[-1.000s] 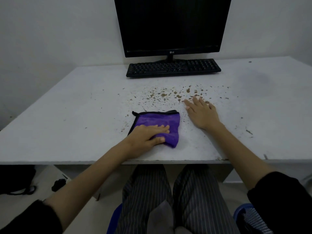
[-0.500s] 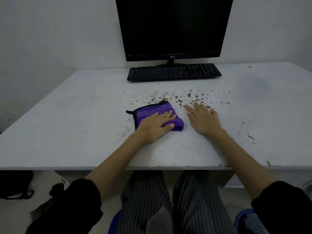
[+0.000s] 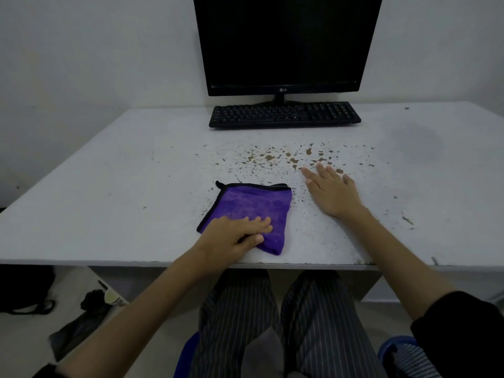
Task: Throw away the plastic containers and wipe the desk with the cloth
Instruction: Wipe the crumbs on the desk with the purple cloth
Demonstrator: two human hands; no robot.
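- Wipe step is on: left hand (image 3: pixel 234 237) lies on the near part of the purple folded microfibre cloth w/ black edging (image 3: pixel 251 211), fingers straight & close together pressing down, thumb tucked along the cloth's near edge.
- Right hand (image 3: pixel 331 193) is flat on the pale grey desk top (image 3: pixel 109 186), fingers slightly spread, holding nothing, just beside the cloth's right side, fingertips among the crumbs.
- Cloth sits near the front edge, centre of the desk; brown crumb scatter (image 3: pixel 275 156) lies beyond it, between cloth & the black keyboard (image 3: pixel 283 114).
- To do it well, IMO: keep the palm flat so the whole pad bears, push fwd through the specks, then drag them back into one heap rather than flicking them sideways or off toward the keyboard.
- Right hand prob. should lift clear, or it blocks the sweep over the right-side specks.
- Cloth looks soft, plush, folded to a thick square, one corner w/ a small black loop; no visible dirt on top.
- No plastic containers seen on the desk.
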